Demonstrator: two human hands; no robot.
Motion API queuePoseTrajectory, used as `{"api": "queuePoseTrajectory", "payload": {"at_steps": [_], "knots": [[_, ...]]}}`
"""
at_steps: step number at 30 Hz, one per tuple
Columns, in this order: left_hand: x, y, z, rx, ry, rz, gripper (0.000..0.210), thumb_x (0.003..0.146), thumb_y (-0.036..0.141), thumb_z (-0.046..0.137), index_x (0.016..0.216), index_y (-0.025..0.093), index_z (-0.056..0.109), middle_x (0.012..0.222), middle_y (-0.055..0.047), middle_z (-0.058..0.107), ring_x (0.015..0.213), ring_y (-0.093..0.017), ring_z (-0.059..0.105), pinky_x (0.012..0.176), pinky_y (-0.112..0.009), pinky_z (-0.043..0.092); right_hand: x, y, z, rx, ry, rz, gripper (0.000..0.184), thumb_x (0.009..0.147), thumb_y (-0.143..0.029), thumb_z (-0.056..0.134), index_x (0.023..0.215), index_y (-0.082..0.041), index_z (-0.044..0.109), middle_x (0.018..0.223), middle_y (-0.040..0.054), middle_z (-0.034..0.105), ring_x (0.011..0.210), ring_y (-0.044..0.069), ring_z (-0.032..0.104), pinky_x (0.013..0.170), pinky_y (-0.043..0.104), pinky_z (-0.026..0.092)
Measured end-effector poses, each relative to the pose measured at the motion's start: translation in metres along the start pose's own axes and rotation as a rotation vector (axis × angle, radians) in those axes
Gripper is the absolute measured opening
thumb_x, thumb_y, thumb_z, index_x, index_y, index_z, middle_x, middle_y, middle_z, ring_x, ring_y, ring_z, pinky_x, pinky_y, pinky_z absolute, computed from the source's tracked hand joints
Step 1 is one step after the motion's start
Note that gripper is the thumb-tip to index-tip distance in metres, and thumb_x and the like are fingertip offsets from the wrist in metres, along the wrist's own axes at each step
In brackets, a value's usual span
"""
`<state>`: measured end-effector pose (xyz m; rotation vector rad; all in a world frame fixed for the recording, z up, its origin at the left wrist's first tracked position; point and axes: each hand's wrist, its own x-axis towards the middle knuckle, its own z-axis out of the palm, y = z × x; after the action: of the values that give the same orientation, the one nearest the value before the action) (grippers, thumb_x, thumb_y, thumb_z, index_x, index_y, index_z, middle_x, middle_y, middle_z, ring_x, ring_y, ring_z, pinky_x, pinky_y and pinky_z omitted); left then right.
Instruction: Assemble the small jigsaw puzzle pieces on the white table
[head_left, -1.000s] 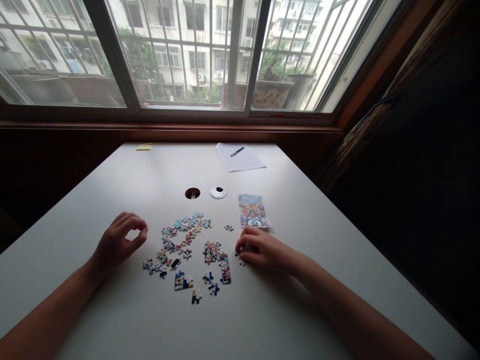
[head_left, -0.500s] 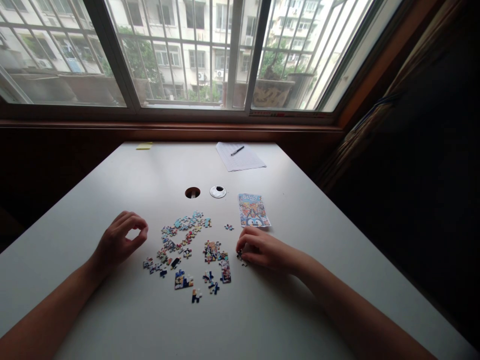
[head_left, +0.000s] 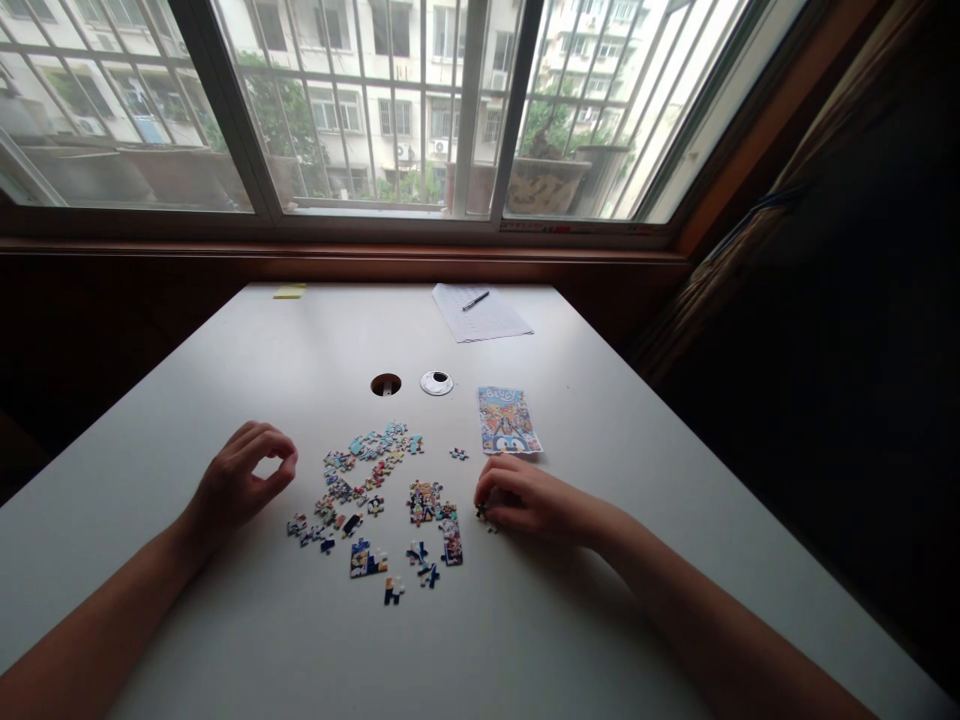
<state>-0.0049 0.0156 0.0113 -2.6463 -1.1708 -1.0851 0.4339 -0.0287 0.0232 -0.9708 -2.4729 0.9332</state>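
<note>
My left hand (head_left: 244, 470) rests on the table left of the puzzle pieces, its thumb and fingertips meeting in a ring with nothing visible between them. Over on the right, my right hand (head_left: 529, 497) is closed at the fingertips on a small puzzle piece (head_left: 481, 512), mostly hidden by the fingers. Just left of it lies a joined puzzle section (head_left: 425, 502) with a strip running down its right side. A smaller joined section (head_left: 366, 559) lies nearer me. Loose puzzle pieces (head_left: 341, 487) spread in an arc between the hands. One single piece (head_left: 459, 454) lies apart.
A picture card (head_left: 508, 418) lies beyond my right hand. Farther back are a round hole (head_left: 386, 385), its metal cover (head_left: 436, 383), paper sheets (head_left: 480, 318) with a pen (head_left: 475, 301), and a yellow note (head_left: 289, 291). The white table (head_left: 337, 660) meets a window wall.
My right fingers have shifted very slightly around the small puzzle piece. My left hand and the other pieces look unchanged.
</note>
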Motion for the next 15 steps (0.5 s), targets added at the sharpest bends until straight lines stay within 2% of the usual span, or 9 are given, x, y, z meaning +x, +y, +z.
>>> {"api": "queuePoseTrajectory", "payload": {"at_steps": [10,15], "knots": [[0.0020,0.0005,0.0000,0.000,0.007,-0.014,0.005,0.088,0.021,0.061,0.084,0.019,0.059,0.081,-0.001,0.059,0.074,-0.016,0.056,0.069,-0.030,0.049,0.0002,-0.0025,-0.0020,0.003,-0.017,0.031,0.024,0.091,-0.020,0.065,0.114,-0.025,0.067,0.111,0.0050,0.062,0.106,0.020,0.056,0.093,0.033,0.048],[0.0018,0.0007,0.0001,-0.001,0.008,-0.007,0.005,0.087,0.020,0.062,0.083,0.019,0.059,0.081,-0.001,0.059,0.075,-0.017,0.056,0.069,-0.030,0.049,0.0013,-0.0016,-0.0019,0.001,-0.028,0.022,0.021,0.092,-0.021,0.065,0.113,-0.026,0.068,0.111,0.0051,0.062,0.105,0.020,0.056,0.092,0.033,0.048]]}}
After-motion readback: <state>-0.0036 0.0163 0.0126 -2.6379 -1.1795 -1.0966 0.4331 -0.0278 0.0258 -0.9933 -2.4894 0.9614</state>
